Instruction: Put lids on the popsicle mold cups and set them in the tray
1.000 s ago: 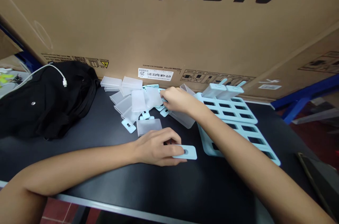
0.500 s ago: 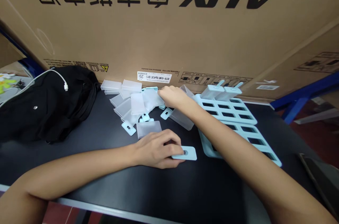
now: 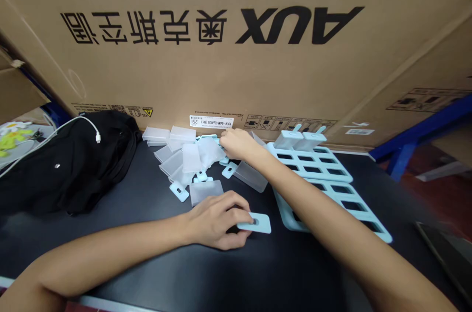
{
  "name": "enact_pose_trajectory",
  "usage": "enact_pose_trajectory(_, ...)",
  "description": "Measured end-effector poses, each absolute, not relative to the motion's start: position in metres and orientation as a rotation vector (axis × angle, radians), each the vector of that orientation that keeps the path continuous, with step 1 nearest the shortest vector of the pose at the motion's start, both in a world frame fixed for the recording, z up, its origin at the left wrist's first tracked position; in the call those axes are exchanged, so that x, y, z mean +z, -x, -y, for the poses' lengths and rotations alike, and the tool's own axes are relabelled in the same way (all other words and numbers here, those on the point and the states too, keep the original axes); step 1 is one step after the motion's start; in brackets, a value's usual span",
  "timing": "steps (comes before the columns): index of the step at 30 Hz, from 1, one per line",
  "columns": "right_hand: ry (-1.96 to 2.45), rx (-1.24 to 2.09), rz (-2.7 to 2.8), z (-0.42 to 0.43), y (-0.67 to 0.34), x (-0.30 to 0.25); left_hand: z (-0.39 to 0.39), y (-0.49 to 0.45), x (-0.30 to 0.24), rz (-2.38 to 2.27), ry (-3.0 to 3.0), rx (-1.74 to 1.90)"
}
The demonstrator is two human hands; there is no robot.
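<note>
Head view: I see left hand [image 3: 216,218] pinching a blue stick [image 3: 255,223] flat on the black table [image 3: 165,263]; right hand [image 3: 238,143] curled into the clear mould pile [image 3: 191,157], grip unclear.

- The tab [image 3: 254,223] pinched in my left hand [image 3: 216,218] is pale blue plastic, smooth, with a faint sheen.
- The cups [image 3: 191,157] my right hand [image 3: 238,144] touches, at 12 o'clock, are frosted, translucent plastic.
- The trays [image 3: 332,169] at 2 o'clock are pale blue plastic, matt.
- The table [image 3: 147,203] is black, smooth and matt.
- The bag [image 3: 62,169] at 9 o'clock is black cloth.
- The box [image 3: 236,80] is brown cardboard, matt.
</note>
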State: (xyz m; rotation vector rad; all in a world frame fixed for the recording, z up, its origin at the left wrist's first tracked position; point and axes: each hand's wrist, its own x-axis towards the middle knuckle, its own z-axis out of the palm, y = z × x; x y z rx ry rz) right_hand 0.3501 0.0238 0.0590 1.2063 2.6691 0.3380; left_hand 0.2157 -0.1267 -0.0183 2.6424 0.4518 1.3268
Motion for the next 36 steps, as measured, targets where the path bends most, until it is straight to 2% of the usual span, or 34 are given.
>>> enact_pose_trajectory(17, -1.083, 0.336, -2.806, -0.029, -0.349, 0.053, 0.127, -0.217, -0.011, -0.43, -2.635, 1.394)
enact_pose_trajectory(32, -1.342, 0.005, -2.981, -0.025, -0.372, 0.068, 0.126, -0.218, -0.016, -0.441, -2.647, 1.414)
enact_pose_trajectory(36, -1.383, -0.363, -3.226, -0.011, -0.392, 0.074, 0.127, -0.218, -0.017, -0.487, -2.656, 1.407)
